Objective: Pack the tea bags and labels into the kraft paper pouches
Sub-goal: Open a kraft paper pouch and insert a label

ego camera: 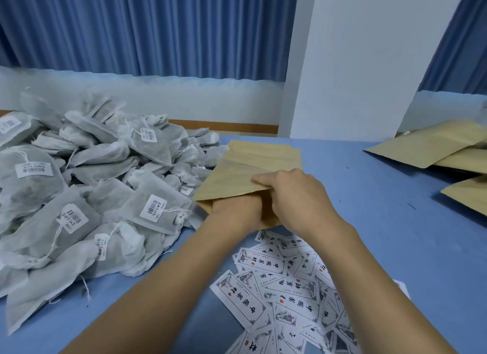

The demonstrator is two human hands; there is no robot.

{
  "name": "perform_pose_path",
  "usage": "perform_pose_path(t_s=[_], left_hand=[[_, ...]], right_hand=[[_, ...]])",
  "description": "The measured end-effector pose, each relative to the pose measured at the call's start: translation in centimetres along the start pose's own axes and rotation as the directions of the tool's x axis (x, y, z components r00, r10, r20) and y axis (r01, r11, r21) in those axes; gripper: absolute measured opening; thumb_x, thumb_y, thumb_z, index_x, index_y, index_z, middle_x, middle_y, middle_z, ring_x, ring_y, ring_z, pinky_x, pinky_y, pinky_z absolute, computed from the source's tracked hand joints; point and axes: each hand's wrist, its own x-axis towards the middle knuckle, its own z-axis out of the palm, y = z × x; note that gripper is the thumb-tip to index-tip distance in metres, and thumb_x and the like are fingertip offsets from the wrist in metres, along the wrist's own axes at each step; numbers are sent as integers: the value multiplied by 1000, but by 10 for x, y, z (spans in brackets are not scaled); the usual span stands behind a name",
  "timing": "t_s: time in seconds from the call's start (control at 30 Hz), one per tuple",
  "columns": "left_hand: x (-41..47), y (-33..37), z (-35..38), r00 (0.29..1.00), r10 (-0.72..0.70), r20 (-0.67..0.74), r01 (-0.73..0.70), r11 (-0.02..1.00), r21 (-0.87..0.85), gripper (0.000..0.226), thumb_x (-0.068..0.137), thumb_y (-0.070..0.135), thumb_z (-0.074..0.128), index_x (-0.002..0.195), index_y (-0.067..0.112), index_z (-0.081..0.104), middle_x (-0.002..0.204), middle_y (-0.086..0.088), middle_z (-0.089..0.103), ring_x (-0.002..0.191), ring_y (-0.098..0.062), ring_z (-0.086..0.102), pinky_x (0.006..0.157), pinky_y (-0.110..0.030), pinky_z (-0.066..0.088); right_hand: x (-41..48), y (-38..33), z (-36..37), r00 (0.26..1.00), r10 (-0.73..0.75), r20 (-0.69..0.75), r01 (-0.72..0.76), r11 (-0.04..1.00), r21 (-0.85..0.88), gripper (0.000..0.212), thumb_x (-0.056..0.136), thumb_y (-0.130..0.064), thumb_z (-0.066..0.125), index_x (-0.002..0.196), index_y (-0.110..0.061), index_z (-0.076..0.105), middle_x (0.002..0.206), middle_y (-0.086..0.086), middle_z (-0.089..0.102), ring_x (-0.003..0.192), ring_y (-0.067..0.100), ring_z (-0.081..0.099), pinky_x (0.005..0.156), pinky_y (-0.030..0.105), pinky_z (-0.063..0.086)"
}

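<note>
Early stage: your right hand [295,195] pinches open the flat tan kraft paper pouch [253,161] at centre, your left hand [233,210] sits inside, fingers hidden so their grip cannot be told; grey mesh tea bags [79,195] at 9 o'clock and white printed labels [290,287] at 6 o'clock await packing.

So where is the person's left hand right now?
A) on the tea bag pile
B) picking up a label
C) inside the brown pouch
C: the left hand reaches into the open mouth of the kraft pouch, whose edge the right hand pinches.
</note>
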Motion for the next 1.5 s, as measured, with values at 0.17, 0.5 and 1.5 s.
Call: perform_pose_path(t_s=[0.17, 0.5, 1.5], left_hand=[[49, -2, 22, 980, 62, 189, -22, 978, -208, 41, 103, 27, 43, 143, 19, 38, 155, -9, 35, 141, -23, 32, 116, -36, 15], [-31, -10, -1, 910, 402, -102, -407, 913, -33, 17, 99, 27, 41, 98, 20, 57, 95, -2, 63, 83, -27, 61, 71, -42, 53], [-90, -43, 8, 606, 202, -770, -494, 854, -165, 41, 85, -3, 66, 125, -3, 64, 138, -19, 56, 129, -35, 53, 105, -48, 44]], right_hand=[[1, -1, 0, 1000, 12, -1, -12, 1000, -18, 57, 79, 0, 46, 122, -34, 61, 81, 5, 58, 70, 32, 45, 60, 36, 42], [7, 17, 12, 982, 163, -99, -154, 984, 91, 67, 87, -3, 43, 134, -48, 56, 100, 15, 68, 86, 42, 59, 71, 40, 49], [-1, 0, 16, 994, 77, 79, -67, 991, -116, 58, 86, -3, 45, 130, -40, 54, 83, 4, 52, 77, 34, 57, 64, 35, 49]])
